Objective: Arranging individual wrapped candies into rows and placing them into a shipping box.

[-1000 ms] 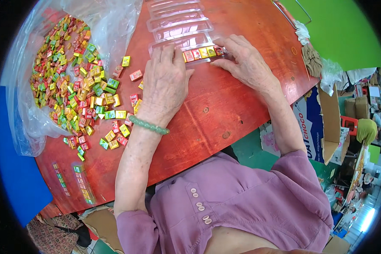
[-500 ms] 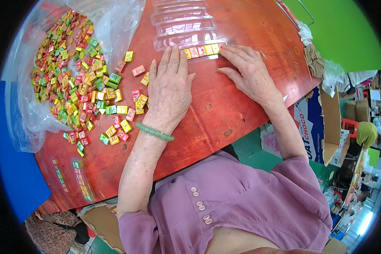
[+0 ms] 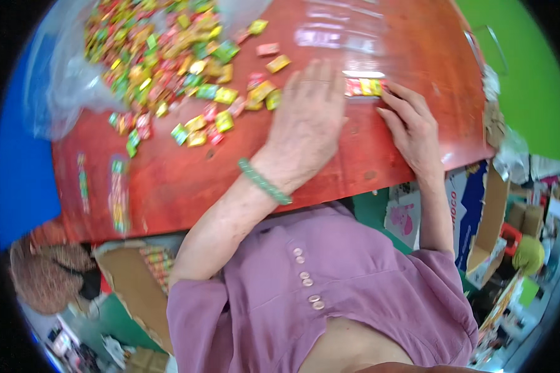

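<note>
A short row of small red and yellow wrapped blocks (image 3: pixel 364 87), which look like candies, lies across the red table (image 3: pixel 317 165). Flat and open, my left hand (image 3: pixel 308 127) rests at the row's left end, fingers stretched away from me and slightly blurred. At the other end is my right hand (image 3: pixel 412 130), its index fingertip touching the last block and its thumb held apart, below the row. Several clear plastic trays (image 3: pixel 320 38) are lined up just beyond. Loose blocks (image 3: pixel 259 93) in red, yellow and green lie left of my left hand.
A big heap of the same blocks (image 3: pixel 162 62) spills from a clear plastic bag (image 3: pixel 62 93) at far left. Two filled strips (image 3: pixel 119 196) lie near the left edge. Below the table stand a cardboard box with packed strips (image 3: pixel 158 267) and an open carton (image 3: pixel 482 211) at right.
The whole view has swung, so the table and heap sit further right and higher. Both hands stay at the two ends of the row, with little visible change in their pose.
</note>
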Demonstrator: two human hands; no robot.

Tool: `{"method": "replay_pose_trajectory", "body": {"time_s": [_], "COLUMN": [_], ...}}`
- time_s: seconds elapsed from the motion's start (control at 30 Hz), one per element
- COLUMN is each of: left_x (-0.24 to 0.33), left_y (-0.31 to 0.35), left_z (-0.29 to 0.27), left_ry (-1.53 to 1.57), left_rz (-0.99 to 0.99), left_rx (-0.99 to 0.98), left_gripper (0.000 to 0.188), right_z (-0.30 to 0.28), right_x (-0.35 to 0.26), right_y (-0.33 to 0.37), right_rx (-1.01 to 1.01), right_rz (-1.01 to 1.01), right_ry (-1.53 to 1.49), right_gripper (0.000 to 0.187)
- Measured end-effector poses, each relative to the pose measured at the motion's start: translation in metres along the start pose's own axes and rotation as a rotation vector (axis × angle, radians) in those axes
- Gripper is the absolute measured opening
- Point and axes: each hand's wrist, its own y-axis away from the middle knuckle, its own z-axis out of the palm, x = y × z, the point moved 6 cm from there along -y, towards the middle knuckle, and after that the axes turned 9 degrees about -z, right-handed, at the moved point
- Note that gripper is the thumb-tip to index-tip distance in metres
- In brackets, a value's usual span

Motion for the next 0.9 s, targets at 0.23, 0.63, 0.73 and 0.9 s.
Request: {"method": "replay_pose_trajectory", "body": {"time_s": [0.23, 0.63, 0.73, 0.9], "left_x": [0.010, -0.054, -0.077, -0.109], "left_y": [0.051, 0.161, 0.184, 0.188], "left_z": [-0.021, -0.109, -0.130, -0.183], "left_ry": [-0.088, -0.121, -0.199, -0.400], "left_rz": [0.022, -0.225, -0.353, -0.495], "left_rx": [-0.040, -0.027, 0.086, 0.222], "left_gripper": [0.035, 0.045, 0.042, 0.042], "right_z": [0.012, 0.067, 0.075, 0.077], "right_x": [-0.046, -0.162, -0.176, -0.179], "right_y": [0.017, -0.019, -0.025, -0.035], "right_rx": [0.019, -0.177, -0.171, -0.170], "right_rz": [-0.029, -0.359, -0.408, -0.396], "right_ry": [-0.151, -0.309, -0.332, -0.339], "right_gripper": [0.022, 0.034, 0.037, 0.035]}}
